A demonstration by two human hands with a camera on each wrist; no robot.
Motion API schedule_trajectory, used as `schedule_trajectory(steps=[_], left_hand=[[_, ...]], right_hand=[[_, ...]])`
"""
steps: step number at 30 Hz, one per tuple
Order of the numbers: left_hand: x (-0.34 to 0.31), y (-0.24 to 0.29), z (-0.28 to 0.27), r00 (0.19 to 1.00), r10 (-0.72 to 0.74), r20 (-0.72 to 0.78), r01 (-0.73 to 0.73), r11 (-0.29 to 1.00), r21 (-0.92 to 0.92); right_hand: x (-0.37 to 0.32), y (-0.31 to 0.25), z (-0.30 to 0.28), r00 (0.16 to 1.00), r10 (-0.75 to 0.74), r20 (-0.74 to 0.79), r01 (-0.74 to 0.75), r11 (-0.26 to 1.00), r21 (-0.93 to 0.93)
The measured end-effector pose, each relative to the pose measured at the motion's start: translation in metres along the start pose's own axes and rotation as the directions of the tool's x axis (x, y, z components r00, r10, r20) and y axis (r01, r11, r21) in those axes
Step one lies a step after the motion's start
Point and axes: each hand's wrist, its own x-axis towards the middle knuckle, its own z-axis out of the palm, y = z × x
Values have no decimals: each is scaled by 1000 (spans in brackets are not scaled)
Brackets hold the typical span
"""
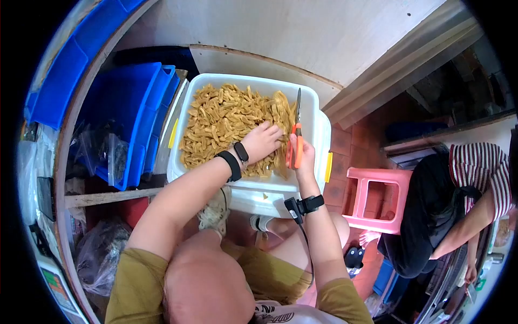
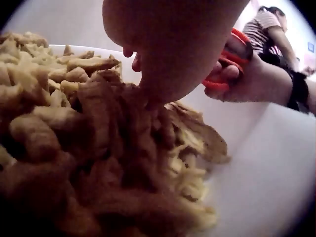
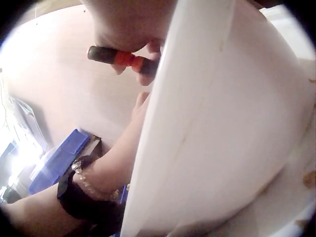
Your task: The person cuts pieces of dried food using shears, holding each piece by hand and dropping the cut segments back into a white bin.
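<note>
A white plastic tub point(image 1: 308, 110) holds a heap of yellowish-brown, wrinkled food strips point(image 1: 218, 121). My left hand point(image 1: 263, 143) rests on the strips toward the tub's right side, fingers pointing at a bunch of longer pieces point(image 1: 281, 110). In the left wrist view that hand point(image 2: 173, 44) covers part of the heap, and its fingertips are mostly hidden. My right hand point(image 1: 306, 156) grips orange-handled scissors point(image 1: 298, 128) at the tub's right wall, blades pointing away from me. The right wrist view shows the handles point(image 3: 128, 59) past the tub wall point(image 3: 222, 123).
Blue bins point(image 1: 154, 119) stand on a shelf to the left. A pink stool point(image 1: 377, 175) is on the tiled floor at right, beside a seated person in a striped top point(image 1: 480, 167). A pale panel point(image 1: 270, 27) rises behind the tub. A plastic bag point(image 1: 102, 251) lies lower left.
</note>
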Motion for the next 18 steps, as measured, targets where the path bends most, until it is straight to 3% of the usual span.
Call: schedule_trajectory(steps=[1, 3, 5, 7, 9, 11, 13, 15, 16, 18], left_hand=[[-1, -2, -2, 1000, 2, 0, -2, 1000, 5], [-4, -7, -5, 976, -216, -17, 206, 950, -235], [-5, -10, -7, 964, -265, 16, 258, 919, -297], [-3, -11, -16, 887, -458, 63, 414, 727, -548], [-2, -15, -11, 863, -504, 34, 415, 670, -616], [-2, -18, -6, 791, -612, 25, 413, 503, -759], [-2, -24, -5, 771, -637, 5, 427, 510, -747], [-2, -34, -4, 682, -725, 97, 302, 159, -940], [-1, -39, -3, 657, -753, 43, 219, 135, -966], [-4, -48, -8, 634, -772, 43, 194, 105, -975]], right_hand=[[0, -1, 1, 1000, 13, -7, -13, 1000, -4], [-1, -3, 0, 1000, 25, -18, -25, 1000, -3], [-2, -4, 1, 1000, 20, -3, -20, 1000, -4], [-2, -4, 1, 1000, 19, -9, -19, 1000, 4], [-2, -3, 0, 1000, 18, -21, -18, 1000, 10], [-1, -2, -2, 1000, 6, -28, -5, 999, 33], [-4, -4, 0, 998, -25, -53, 28, 999, 46], [-6, -6, 1, 996, -54, -75, 58, 997, 56], [-6, -5, 1, 993, -75, -89, 79, 996, 45], [-6, -6, 1, 990, -94, -102, 98, 994, 37]])
